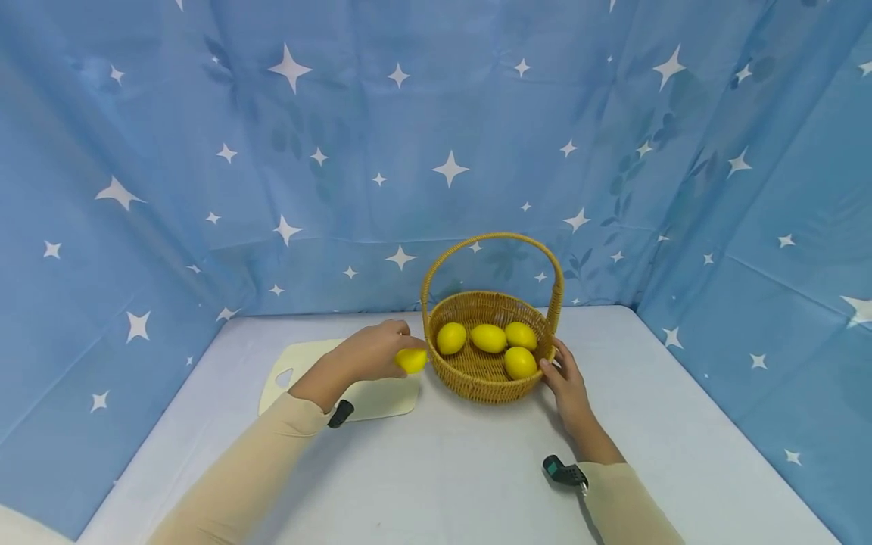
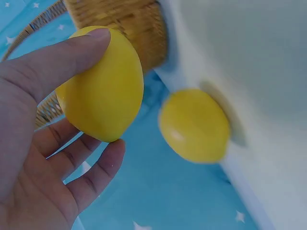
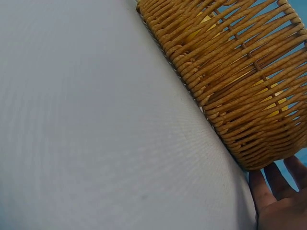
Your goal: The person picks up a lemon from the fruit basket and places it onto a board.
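Cream sleeves (image 1: pixel 232 469) cover both forearms at the near edge of the view, with a black device (image 1: pixel 564 471) at each wrist. Beyond them, the left hand (image 1: pixel 371 354) pinches a yellow lemon (image 1: pixel 412 361) just beside the left side of a round wicker basket (image 1: pixel 470 387); its thumb presses one face of the fruit, a fingertip meets the other, and the remaining fingers bend loosely underneath. Below that hand, a cream cutting board (image 1: pixel 384 403) with a cut-out grip lies on the white tabletop (image 1: pixel 443 469). Another lemon (image 2: pixel 194 125) shows in the left wrist view, resting on a pale surface; whether that is the board or the table, I cannot tell. At the basket's right side, the right hand (image 1: pixel 567 386) has its fingers spread and nearly straight against the outer wall, the thumb tip at the rim. Four lemons (image 1: pixel 488 338) lie inside, under a tall arched handle (image 1: pixel 500 235), and behind everything hangs a blue curtain (image 1: pixel 368 200) printed with white stars
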Demonstrator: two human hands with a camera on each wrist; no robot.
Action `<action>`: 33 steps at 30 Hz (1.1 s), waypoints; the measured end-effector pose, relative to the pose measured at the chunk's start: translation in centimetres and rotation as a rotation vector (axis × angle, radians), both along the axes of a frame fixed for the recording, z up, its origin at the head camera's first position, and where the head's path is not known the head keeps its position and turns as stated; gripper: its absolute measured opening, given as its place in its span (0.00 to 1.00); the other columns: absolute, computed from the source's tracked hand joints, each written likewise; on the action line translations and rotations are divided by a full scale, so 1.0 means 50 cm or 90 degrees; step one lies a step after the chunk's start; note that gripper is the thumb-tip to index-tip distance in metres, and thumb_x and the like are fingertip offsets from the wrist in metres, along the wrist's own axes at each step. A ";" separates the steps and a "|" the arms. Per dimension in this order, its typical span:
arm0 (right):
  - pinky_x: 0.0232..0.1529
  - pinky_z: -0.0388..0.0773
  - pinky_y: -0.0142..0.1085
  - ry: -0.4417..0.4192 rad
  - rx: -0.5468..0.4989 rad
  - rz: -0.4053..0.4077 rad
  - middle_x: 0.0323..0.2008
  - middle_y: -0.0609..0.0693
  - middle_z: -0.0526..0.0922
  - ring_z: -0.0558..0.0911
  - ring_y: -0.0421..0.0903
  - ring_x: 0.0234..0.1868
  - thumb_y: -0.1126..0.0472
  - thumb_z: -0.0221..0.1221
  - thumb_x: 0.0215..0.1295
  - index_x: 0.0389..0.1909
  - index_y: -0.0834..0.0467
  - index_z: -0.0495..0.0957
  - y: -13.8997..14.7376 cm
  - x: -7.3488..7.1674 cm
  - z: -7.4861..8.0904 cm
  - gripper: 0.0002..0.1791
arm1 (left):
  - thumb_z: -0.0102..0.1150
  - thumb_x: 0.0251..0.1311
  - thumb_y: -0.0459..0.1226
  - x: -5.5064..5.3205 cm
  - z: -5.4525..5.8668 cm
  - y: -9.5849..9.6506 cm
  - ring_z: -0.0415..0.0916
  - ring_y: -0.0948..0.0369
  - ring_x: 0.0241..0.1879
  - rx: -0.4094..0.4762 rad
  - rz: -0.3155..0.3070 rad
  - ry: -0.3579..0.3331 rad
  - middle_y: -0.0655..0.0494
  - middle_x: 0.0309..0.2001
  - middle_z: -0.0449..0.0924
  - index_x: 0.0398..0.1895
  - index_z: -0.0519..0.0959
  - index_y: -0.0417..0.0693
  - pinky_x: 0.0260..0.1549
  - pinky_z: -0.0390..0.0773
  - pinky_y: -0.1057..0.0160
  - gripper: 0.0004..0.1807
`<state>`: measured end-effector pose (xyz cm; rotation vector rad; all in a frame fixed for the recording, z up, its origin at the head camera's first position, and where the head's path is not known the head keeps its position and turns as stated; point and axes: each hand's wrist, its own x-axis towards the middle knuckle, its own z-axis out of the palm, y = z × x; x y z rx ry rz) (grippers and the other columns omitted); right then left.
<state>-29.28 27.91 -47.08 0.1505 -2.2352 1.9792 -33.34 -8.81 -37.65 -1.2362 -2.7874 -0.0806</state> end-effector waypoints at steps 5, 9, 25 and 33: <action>0.66 0.61 0.49 0.001 0.000 0.003 0.74 0.60 0.49 0.56 0.58 0.72 0.52 0.51 0.75 0.77 0.52 0.46 0.001 -0.003 -0.003 0.36 | 0.75 0.50 0.42 -0.009 -0.018 -0.059 0.70 0.59 0.42 0.000 0.036 -0.004 0.55 0.45 0.74 0.57 0.80 0.59 0.41 0.76 0.60 0.28; 0.66 0.61 0.50 -0.002 0.000 -0.003 0.74 0.60 0.49 0.56 0.58 0.72 0.53 0.50 0.75 0.77 0.51 0.47 0.004 -0.003 -0.007 0.35 | 0.75 0.49 0.41 -0.011 -0.028 -0.096 0.71 0.58 0.41 0.002 0.071 -0.017 0.53 0.45 0.75 0.57 0.81 0.57 0.42 0.76 0.58 0.28; 0.66 0.61 0.50 0.000 0.008 0.001 0.74 0.62 0.48 0.56 0.60 0.72 0.50 0.51 0.74 0.77 0.52 0.46 0.001 -0.001 0.005 0.38 | 0.70 0.51 0.35 -0.049 -0.098 -0.221 0.74 0.53 0.45 0.041 0.173 -0.068 0.54 0.46 0.77 0.57 0.81 0.51 0.49 0.75 0.47 0.26; 0.66 0.61 0.51 -0.003 0.000 -0.006 0.75 0.60 0.48 0.56 0.58 0.72 0.51 0.51 0.75 0.77 0.48 0.48 0.014 -0.025 -0.035 0.36 | 0.71 0.53 0.36 -0.083 -0.096 -0.244 0.73 0.49 0.50 0.068 0.215 -0.107 0.49 0.51 0.77 0.60 0.79 0.49 0.54 0.71 0.43 0.28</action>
